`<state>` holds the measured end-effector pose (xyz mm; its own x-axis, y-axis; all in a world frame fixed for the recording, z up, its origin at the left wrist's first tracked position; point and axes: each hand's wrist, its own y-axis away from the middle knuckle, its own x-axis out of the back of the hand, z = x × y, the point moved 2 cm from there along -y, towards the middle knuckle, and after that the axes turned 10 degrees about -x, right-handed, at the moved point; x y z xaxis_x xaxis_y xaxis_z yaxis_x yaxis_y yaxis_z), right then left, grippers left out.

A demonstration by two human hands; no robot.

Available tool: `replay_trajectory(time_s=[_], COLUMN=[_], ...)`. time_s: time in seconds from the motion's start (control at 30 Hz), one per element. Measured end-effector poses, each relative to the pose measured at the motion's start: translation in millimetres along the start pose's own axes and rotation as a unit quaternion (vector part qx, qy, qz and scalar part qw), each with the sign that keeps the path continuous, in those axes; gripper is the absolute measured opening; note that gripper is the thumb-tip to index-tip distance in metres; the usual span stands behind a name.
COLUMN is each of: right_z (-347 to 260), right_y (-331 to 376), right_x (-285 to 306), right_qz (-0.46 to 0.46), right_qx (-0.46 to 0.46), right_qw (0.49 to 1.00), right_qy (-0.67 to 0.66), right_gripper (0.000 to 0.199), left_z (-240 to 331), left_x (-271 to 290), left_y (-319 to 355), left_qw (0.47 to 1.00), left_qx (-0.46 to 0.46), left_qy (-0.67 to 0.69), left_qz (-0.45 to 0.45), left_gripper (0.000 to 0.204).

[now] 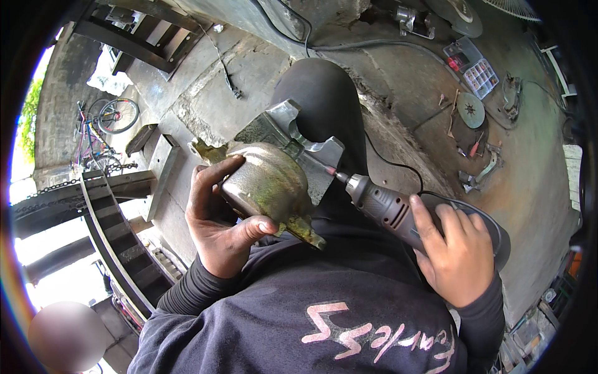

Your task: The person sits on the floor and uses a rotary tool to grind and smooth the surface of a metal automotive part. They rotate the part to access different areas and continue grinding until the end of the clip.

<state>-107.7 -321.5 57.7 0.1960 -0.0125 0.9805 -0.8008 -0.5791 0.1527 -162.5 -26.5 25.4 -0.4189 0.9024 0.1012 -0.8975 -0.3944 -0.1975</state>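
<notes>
My left hand [218,227] is wrapped round a heavy metal casting [268,177], thumb below and fingers over its rounded, greenish-stained body. Two forked lugs stick up from the casting's far right side, and a stubby arm juts from its near edge. In my right hand [458,252] lies a grey rotary tool [383,206], its nose pointing left at the casting. A small pinkish grinding bit [330,169] sits in the tool's collet, close by the lugs; I cannot tell whether it touches the metal. The casting is held above my lap.
A black power cord [405,165] runs from the tool past my knee [317,93]. On the concrete floor at right are a partitioned box [479,78] of small bits, a round disc [471,110] and loose metal parts. Steel beams [118,193] and a bicycle [115,118] stand at left.
</notes>
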Motion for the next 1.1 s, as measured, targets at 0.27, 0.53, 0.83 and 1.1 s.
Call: replay_trajectory(time_s=[0.27,0.53,0.83,1.1], right_z=[10.4,12.0,11.1,0.4], right_y=[2.5,1.8,3.5,2.6], right_x=[-4.3,-8.9,-9.1,-3.5], right_qz=[-0.053,-0.042,-0.042,-0.012], right_qx=[-0.013,-0.008,-0.006,-0.001], right_qw=[0.997,0.997,0.997,1.000], right_qy=[-0.058,-0.068,-0.060,-0.013], right_gripper=[0.089,0.087,0.084,0.062], left_z=[-0.7,0.4,1.1,1.6], left_x=[0.5,-0.3,-1.5,-0.8], left_y=[-1.1,-2.4,-1.7,-3.6], left_qw=[1.000,0.999,1.000,0.999], left_qx=[-0.015,-0.012,-0.004,-0.009], left_qy=[-0.016,-0.030,-0.015,-0.027], left_qz=[-0.011,-0.013,-0.004,-0.025], left_gripper=[0.095,0.095,0.096,0.095])
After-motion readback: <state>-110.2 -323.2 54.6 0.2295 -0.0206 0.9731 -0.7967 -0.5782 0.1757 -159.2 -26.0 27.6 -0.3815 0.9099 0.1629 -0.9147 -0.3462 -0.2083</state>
